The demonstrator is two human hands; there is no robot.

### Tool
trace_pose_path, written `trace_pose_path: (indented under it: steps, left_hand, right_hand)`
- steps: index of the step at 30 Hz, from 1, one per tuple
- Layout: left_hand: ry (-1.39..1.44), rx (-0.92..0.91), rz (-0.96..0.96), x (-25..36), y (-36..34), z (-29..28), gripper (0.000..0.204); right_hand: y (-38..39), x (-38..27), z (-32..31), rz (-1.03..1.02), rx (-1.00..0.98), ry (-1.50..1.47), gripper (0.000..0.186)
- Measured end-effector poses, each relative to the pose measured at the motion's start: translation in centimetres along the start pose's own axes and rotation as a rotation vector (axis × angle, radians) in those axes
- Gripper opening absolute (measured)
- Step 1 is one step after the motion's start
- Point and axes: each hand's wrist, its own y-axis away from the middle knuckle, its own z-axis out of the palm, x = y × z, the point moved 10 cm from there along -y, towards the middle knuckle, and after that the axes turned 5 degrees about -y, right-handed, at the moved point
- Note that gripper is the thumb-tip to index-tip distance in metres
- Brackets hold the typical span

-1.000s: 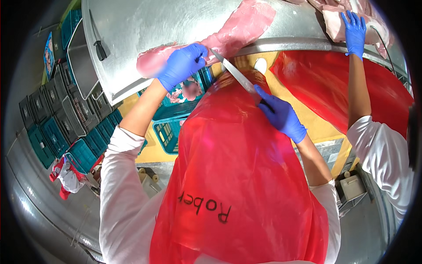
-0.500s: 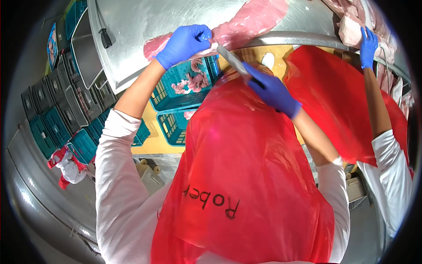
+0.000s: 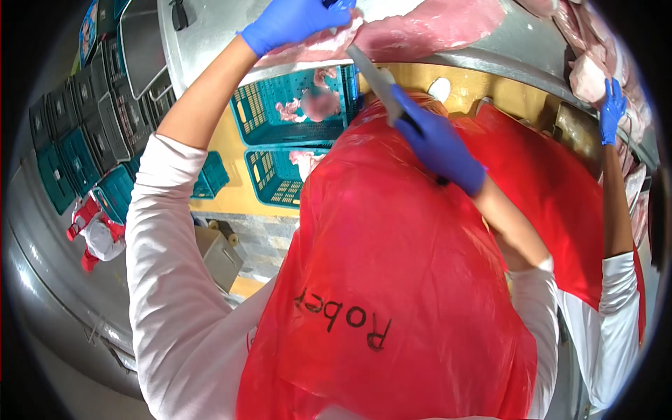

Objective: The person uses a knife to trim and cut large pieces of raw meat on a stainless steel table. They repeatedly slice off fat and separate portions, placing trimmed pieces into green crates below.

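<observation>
Long pink pieces of raw meat [image 3: 434, 28] lie along the near edge of the steel table [image 3: 210, 52]. Over the meat's left part is my left hand [image 3: 297, 24], in a blue glove, its fingers pinched on a pale edge of the meat; the top of the picture cuts off part of the hand. My right hand [image 3: 441, 147], also gloved in blue, is wrapped round the handle of a knife [image 3: 374, 77]. The blade points up and left, its tip just below the meat. A blurred pink lump [image 3: 320, 103] shows over the upper teal crate [image 3: 280, 133] below the table edge.
A second teal crate [image 3: 269, 185] with pale scraps stands nearer me. On the right, a co-worker's gloved hand [image 3: 612, 112] touches a pile of meat [image 3: 588, 77]. Stacked crates [image 3: 63, 140] stand at left. A black-handled tool [image 3: 179, 15] lies on the table.
The view has shifted, with the table now higher in the picture. My right hand and knife have drawn down from the meat. The blurred pink lump has appeared over the upper crate.
</observation>
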Motion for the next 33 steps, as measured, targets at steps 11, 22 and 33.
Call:
trace_pose_path:
  steps: [11,22,33]
  left_hand:
    - [-0.056,0.094,0.197,1.4,-0.3,-2.6,0.010]
    - [0.088,0.324,0.280,6.2,5.7,-9.2,0.008]
    - [-0.259,0.354,-0.331,-16.8,24.4,-2.8,0.032]
  right_hand:
    - [-11.6,-2.1,5.5,-0.131,0.162,-0.096,0.051]
    - [-9.1,-1.2,7.3,0.058,-0.082,-0.010,0.060]
    - [-2.9,4.2,-7.7,0.383,0.285,-0.241,0.055]
